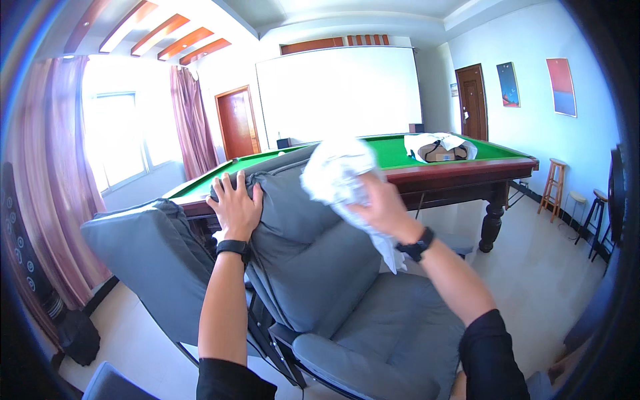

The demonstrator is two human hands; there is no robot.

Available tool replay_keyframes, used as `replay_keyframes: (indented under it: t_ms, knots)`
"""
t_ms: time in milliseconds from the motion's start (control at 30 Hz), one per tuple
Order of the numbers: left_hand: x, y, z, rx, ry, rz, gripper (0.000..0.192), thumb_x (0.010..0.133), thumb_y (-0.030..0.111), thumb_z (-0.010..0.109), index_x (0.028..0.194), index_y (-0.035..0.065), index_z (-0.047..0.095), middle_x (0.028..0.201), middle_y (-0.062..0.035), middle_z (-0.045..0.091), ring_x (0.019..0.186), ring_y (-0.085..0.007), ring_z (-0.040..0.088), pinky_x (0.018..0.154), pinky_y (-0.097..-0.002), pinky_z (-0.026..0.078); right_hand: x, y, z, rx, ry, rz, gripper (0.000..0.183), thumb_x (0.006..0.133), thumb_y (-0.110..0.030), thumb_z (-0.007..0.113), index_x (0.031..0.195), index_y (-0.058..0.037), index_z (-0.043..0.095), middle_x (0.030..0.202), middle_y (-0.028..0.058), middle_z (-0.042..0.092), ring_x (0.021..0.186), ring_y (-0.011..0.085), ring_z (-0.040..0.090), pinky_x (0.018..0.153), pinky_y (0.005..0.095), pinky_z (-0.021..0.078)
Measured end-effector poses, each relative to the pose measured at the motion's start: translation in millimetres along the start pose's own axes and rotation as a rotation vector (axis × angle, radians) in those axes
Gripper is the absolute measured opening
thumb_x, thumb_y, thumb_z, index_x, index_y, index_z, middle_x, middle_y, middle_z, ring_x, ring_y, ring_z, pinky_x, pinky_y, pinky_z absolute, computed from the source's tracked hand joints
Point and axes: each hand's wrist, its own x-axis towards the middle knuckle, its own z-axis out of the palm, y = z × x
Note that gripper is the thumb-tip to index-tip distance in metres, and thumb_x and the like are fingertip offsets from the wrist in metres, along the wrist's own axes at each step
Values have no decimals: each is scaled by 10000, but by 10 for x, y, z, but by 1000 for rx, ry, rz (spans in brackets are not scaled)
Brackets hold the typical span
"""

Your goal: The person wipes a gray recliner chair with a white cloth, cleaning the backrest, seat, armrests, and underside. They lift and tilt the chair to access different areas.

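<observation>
A grey padded recliner chair (320, 260) stands before me, its backrest upright and its seat and armrest below. My left hand (236, 207) rests with fingers spread on the upper side edge of the backrest, holding nothing. In my right hand (382, 205) is a crumpled white cloth (340, 170), blurred, raised in front of the upper backrest; one end of it hangs down. Whether the cloth touches the backrest I cannot tell. A second grey chair (150, 260) stands close on the left, partly behind my left forearm.
Behind the chairs stands a pool table (450, 175) with green cloth, bearing a white bag (420, 142) around a brown box. Several stools, one of them a wooden stool (552, 190), line the right wall. Long curtains (60, 175) hang at the left.
</observation>
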Motion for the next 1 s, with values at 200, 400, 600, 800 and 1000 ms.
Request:
replay_keyframes:
  t_ms: [200,400,600,800,1000]
  knots:
    - [256,-407,125,-63,12,337,446,723,204,569,1155,110,514,1011,-101,461,975,-280,424,775,-394,380,362,-50,1370,-125,-23,-230,705,675,-417,687,1241,-74,444,1282,189,386,1199,392,352,986,545,241]
    - [247,-417,51,-229,190,294,261,804,216,535,1016,92,622,919,-87,486,881,-258,435,789,-380,352,767,812,1247,-43,134,-122,332,703,-241,588,949,-19,602,906,189,620,874,336,586,807,406,450]
    - [226,-313,187,-271,206,288,262,816,238,525,1010,97,630,914,-79,483,873,-245,429,775,-374,351,436,2233,808,-134,147,416,299,786,-246,552,1015,-59,599,999,190,612,932,365,575,817,421,455]
    - [190,-356,177,-251,230,283,272,825,260,511,1012,102,629,916,-77,497,880,-244,440,773,-374,350,-449,2101,1334,-101,72,465,367,759,-131,537,1110,-26,523,994,229,592,954,395,549,823,439,447]
    - [202,-295,221,-256,266,267,248,832,259,507,999,118,624,902,-67,505,873,-242,451,764,-374,358,-1087,723,1371,4,-494,131,326,655,-51,551,936,111,521,799,271,580,731,378,583,753,426,462]
